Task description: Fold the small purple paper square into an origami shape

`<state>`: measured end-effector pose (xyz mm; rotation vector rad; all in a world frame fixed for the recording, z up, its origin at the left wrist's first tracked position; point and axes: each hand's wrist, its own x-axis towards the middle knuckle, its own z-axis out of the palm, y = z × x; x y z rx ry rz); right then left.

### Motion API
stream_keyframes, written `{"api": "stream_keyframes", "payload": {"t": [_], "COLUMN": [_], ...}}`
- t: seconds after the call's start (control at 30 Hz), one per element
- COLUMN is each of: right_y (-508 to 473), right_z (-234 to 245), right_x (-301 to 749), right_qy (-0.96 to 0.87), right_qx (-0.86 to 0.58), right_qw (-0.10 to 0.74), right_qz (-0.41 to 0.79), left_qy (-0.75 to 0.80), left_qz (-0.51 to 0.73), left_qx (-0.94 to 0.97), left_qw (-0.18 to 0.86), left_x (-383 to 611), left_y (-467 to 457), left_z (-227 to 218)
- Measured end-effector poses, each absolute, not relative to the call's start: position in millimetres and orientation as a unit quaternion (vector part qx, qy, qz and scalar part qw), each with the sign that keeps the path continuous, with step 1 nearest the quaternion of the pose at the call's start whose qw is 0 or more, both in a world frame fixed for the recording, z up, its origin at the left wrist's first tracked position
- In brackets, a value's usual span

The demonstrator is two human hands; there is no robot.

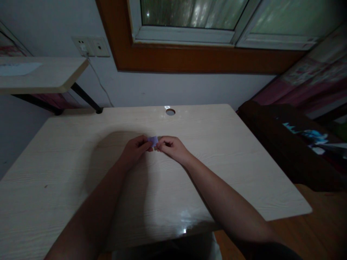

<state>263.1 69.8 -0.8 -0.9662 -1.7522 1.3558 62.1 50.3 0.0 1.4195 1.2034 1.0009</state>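
Note:
A small piece of purple paper point(153, 141) is held between my two hands, over the middle of the pale wooden desk point(217, 144). My left hand point(137, 148) pinches its left side, thumb on top. At the lower right edge, the fingertips of my right hand point(173, 147) are closed on it as well. The paper looks flat and tilted a little. My fingers cover its lower edge, and any print on it is too small to read.
A raised shelf point(62, 76) on black legs stands at the desk's back left, with a white sheet point(18, 68) on it. A round cable hole point(170, 112) lies near the back edge. A white cord point(99, 79) runs down from the wall socket point(82, 46). Dark furniture point(271, 141) stands at the right.

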Motion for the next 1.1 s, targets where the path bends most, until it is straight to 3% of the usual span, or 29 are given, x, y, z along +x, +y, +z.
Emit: {"api": "stream_keyframes", "payload": {"t": [0.47,1.1], "right_y": [72.6,73.7], "right_z": [-0.4,-0.2], "right_x": [263.3,263.8], "right_qy": [-0.658,-0.642], "right_qx": [-0.348,-0.358], "right_qw": [0.335,0.325], "right_qz": [0.578,0.595], "left_qy": [0.467,0.486], "left_qz": [0.409,0.394], "left_qx": [0.565,0.616], "left_qw": [0.544,0.479], "left_x": [63.9,63.4], "left_y": [47.4,44.5], "left_z": [5.5,16.9]}}
